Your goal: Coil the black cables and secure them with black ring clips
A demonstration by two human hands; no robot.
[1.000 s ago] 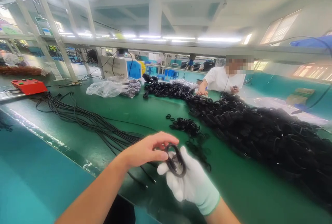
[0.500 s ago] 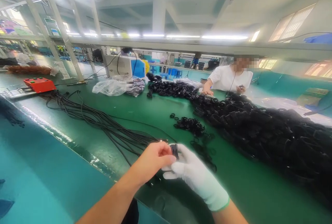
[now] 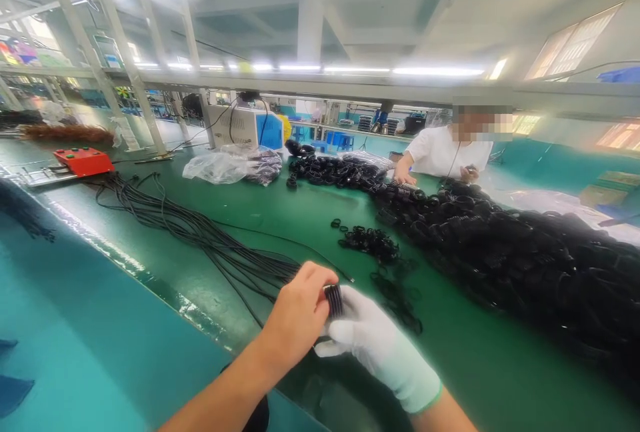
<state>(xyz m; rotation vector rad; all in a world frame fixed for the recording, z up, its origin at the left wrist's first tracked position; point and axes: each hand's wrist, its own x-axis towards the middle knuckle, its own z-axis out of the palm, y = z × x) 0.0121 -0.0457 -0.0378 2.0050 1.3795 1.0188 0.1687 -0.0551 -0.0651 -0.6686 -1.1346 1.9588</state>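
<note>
A small coil of black cable (image 3: 333, 301) is between my two hands, over the front part of the green table (image 3: 300, 219). My bare left hand (image 3: 303, 305) has its fingers closed on the coil's left side. My right hand (image 3: 367, 335), in a white glove, grips the same coil from the right, its lower fingers partly extended. Long black cables (image 3: 215, 239) run from the left to just behind my left hand. Beyond my right hand lies a small pile of black rings (image 3: 373, 243).
A large heap of black coiled cables (image 3: 500, 245) covers the right side. Behind it a person in a white shirt (image 3: 437, 149) reaches into the coils. At the left are a red control box (image 3: 85, 161) and a clear plastic bag (image 3: 220, 167); behind stands a white-and-blue machine (image 3: 245, 127).
My left hand has turned and shifted round the coil, its fingers now higher at the coil's upper left. My right hand keeps its hold. The view has shifted slightly.
</note>
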